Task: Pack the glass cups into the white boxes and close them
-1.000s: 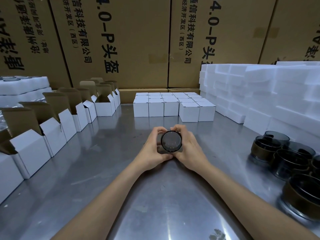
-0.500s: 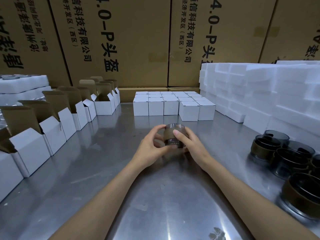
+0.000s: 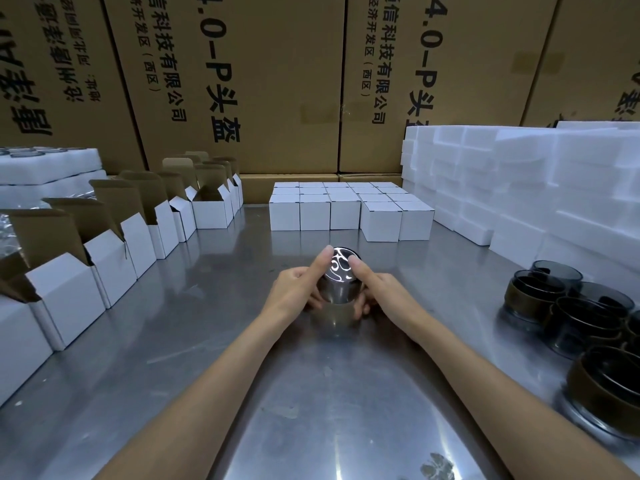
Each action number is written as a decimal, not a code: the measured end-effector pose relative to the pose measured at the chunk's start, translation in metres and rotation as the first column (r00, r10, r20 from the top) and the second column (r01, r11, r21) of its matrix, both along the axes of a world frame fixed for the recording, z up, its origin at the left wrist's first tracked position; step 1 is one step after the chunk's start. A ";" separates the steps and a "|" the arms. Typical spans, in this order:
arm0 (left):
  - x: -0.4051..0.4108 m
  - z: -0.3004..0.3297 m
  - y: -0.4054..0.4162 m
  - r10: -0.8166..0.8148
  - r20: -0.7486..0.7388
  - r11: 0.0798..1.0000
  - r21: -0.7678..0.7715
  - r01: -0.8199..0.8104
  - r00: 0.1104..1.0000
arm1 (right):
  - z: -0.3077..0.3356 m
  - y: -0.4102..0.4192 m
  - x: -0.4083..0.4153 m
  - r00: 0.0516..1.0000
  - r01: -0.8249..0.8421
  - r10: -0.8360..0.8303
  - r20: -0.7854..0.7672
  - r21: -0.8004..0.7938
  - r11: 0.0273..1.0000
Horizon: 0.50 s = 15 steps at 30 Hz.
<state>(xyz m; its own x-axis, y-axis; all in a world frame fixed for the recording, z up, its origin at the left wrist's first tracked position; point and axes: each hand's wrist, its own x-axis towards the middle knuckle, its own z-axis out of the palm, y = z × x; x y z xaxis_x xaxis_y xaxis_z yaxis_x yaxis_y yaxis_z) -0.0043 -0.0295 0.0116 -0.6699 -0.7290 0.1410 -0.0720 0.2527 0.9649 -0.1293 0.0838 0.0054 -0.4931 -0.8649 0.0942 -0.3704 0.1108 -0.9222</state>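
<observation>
You held one glass cup [image 3: 341, 285] between both hands, above the metal table [image 3: 194, 341], with its base turned up and catching the light. Your left hand [image 3: 298, 289] and right hand [image 3: 379, 292] were close together, fingers curled round the cup's sides, each thumb resting on the upturned base. Whether the cup's mouth touched the table I could not tell.

Beyond your hands stood a block of closed white boxes [image 3: 349, 209] (presumably packed; contents not visible). To the left of your left hand ran a row of open white boxes [image 3: 114, 251], flaps up, waiting. To the right of your right hand sat a cluster of loose cups [image 3: 575, 306], with white foam blocks [image 3: 519, 188] stacked behind.

Judgement: task well started but unfinished; this cup was not yet boxed, and several more remained.
</observation>
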 end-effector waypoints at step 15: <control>0.012 -0.009 -0.019 -0.286 -0.162 0.957 0.008 0.291 0.945 | -0.003 0.005 -0.007 0.996 -0.068 0.077 0.039 -0.196 0.978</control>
